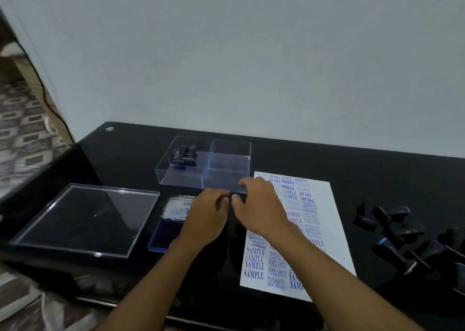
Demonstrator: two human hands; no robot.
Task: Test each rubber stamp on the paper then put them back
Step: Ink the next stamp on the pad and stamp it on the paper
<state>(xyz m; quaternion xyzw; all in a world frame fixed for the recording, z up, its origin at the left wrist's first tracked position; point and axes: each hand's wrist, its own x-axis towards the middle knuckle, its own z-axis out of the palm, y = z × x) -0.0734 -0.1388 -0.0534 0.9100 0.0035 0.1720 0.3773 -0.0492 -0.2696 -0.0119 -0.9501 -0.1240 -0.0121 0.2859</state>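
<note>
— Where are the rubber stamps [400, 232]?
— Most lie loose on the worktop [364, 169], right of the paper [327, 220]; two stand in the clear box [201, 164].
— The grips?
— Left hand [205, 220] and right hand [259, 207] hover, fingers loosely curled, empty.
— Handling?
— Light and rigid, probably; take the handle.

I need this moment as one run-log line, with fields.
left hand: over ink pad | right hand: at clear box edge | box: two stamps | paper: printed
</note>
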